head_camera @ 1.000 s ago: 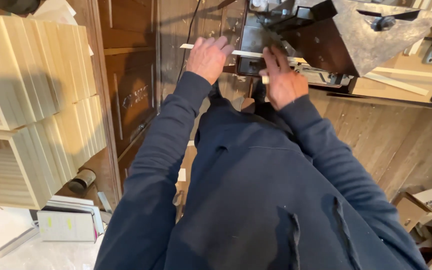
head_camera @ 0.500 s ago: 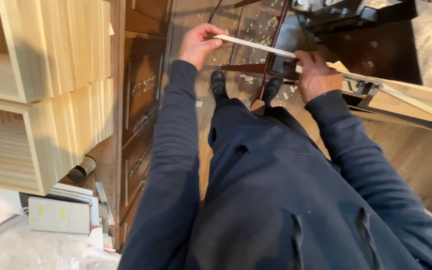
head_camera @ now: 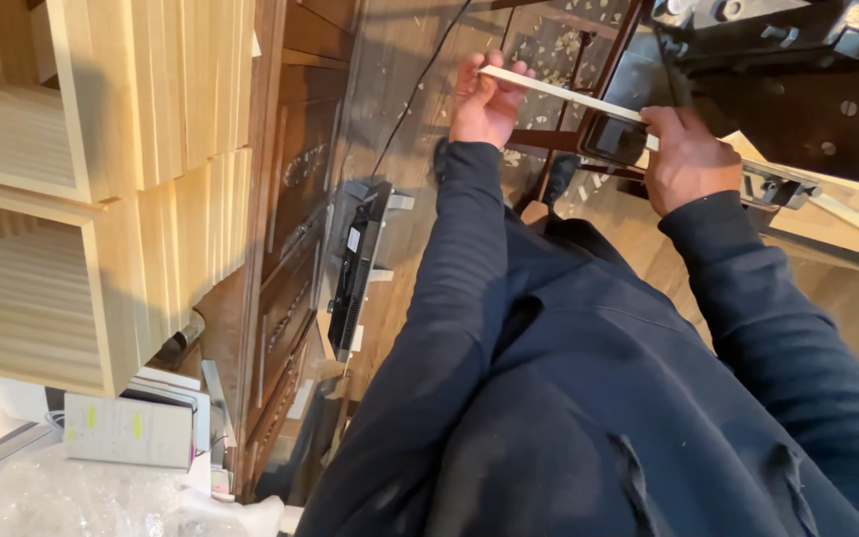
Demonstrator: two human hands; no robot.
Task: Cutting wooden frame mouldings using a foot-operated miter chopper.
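A thin pale wooden strip (head_camera: 561, 94) runs between both of my hands, slanting down to the right. My left hand (head_camera: 484, 99) grips its left end with fingers curled around it. My right hand (head_camera: 686, 159) is closed on the strip further right, beside a dark machine (head_camera: 797, 89) on a metal stand. Both arms wear dark blue sleeves. Past my right hand the strip is hidden by my fingers.
Pale wooden boxes (head_camera: 101, 179) stacked on the left, with dark carved wood panels (head_camera: 285, 229) leaning beside them. A black tool (head_camera: 355, 268) and a cable lie on the plank floor with wood chips. Light boards (head_camera: 847, 214) rest at right.
The view has swung left and down. My hands have drawn the wooden strip away from the machine and now hold it out in front, left hand further from the right.
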